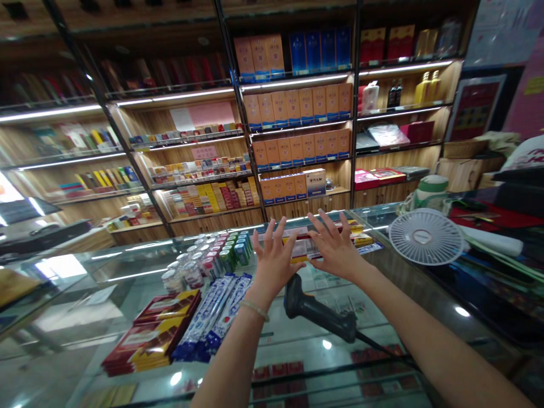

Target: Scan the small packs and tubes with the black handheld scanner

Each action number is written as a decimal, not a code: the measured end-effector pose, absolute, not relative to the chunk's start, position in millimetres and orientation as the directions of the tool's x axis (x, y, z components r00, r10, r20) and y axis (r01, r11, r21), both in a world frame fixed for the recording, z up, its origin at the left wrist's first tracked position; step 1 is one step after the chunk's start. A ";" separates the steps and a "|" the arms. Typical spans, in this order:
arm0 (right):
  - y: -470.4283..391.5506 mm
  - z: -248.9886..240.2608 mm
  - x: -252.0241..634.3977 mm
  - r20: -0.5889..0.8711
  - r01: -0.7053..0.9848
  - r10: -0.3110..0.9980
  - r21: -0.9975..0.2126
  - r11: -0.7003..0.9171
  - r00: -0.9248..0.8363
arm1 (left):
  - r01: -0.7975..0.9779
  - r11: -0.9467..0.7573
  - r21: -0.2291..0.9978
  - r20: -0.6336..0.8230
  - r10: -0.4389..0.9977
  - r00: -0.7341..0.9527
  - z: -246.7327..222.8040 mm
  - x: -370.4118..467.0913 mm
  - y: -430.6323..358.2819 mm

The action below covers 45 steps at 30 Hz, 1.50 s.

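Scanner (317,311), handheld and corded, was laid on the glass surface (140,266) within easy reach, just below both hands, left hand (274,263) and right hand (335,249), raised above it with fingers spread, nothing held.

Open room is found above the glass counter (127,266), where the left hand (272,263) and right hand (335,249) are raised with fingers spread. Directly beneath them the way down is obstructed by a barcode scanner (318,314). Passage to the left is blocked by small bottles (208,255) and stacked boxes (148,334); passage to the right by a white fan (425,237).
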State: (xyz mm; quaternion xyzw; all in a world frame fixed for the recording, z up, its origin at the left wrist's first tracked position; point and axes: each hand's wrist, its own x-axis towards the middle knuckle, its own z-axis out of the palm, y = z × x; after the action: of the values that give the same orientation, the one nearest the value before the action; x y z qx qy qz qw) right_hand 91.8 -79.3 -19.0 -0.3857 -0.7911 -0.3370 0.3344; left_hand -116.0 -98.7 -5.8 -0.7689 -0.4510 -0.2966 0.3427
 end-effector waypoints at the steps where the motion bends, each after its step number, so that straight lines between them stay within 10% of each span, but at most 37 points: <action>1: -79.2 -19.4 92.1 0.791 0.836 0.384 0.271 0.478 -0.476 | 0.896 -0.358 -0.262 0.767 0.486 0.418 -5.7 -116.7 -98.3; 45: -170.2 -34.1 63.2 0.585 0.911 0.725 0.063 0.407 -0.364 | 0.911 -0.412 -0.024 0.783 0.558 0.273 -12.4 -150.5 -86.3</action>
State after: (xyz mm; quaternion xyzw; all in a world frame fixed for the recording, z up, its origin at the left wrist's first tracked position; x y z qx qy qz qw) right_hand 63.2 -170.2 -34.1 -0.5093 -0.8031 -0.1926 0.2421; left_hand -150.5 -86.3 -12.4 -0.7593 -0.4837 -0.3597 0.2452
